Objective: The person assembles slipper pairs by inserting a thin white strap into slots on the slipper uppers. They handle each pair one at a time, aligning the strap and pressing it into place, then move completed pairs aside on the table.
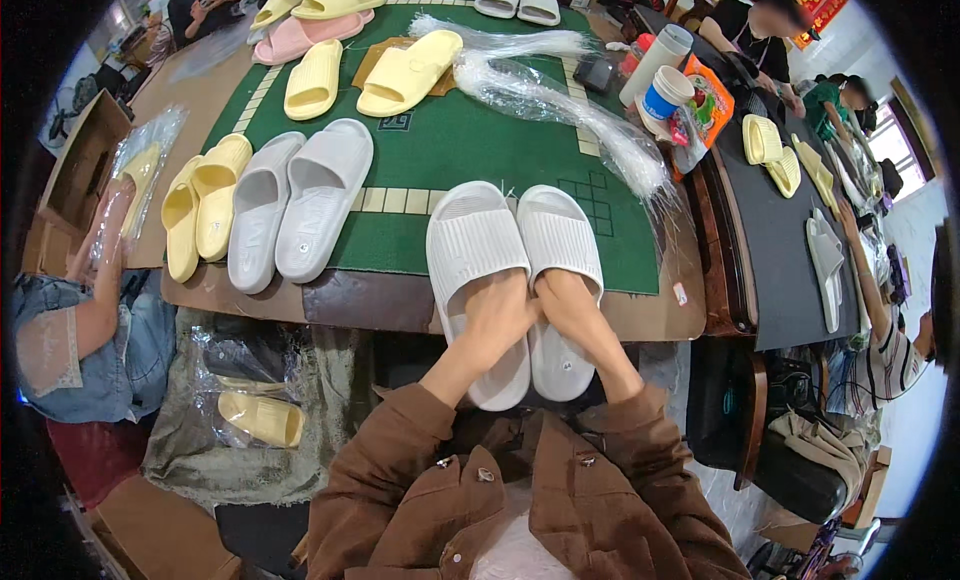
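Note:
A pair of light grey slide slippers lies side by side in front of me, toes on the table and heels past its near edge. My left hand [497, 315] reaches under the ribbed strap of the left slipper [470, 218] and holds it from inside. Likewise, my right hand [572, 305] is tucked into the right slipper [556, 220]. Both straps hide my fingertips, and my hands almost meet between the slippers. A thin clear strand [511, 193] shows between the two toes.
On the green mat [420, 150] lie another grey pair [325, 195], yellow slippers [208, 190] and bundles of clear plastic ties [560, 90]. A paper cup [665, 98] stands far right. Left, a person's hands hold a bagged yellow slipper [140, 180]. Other people work at the right table [775, 270].

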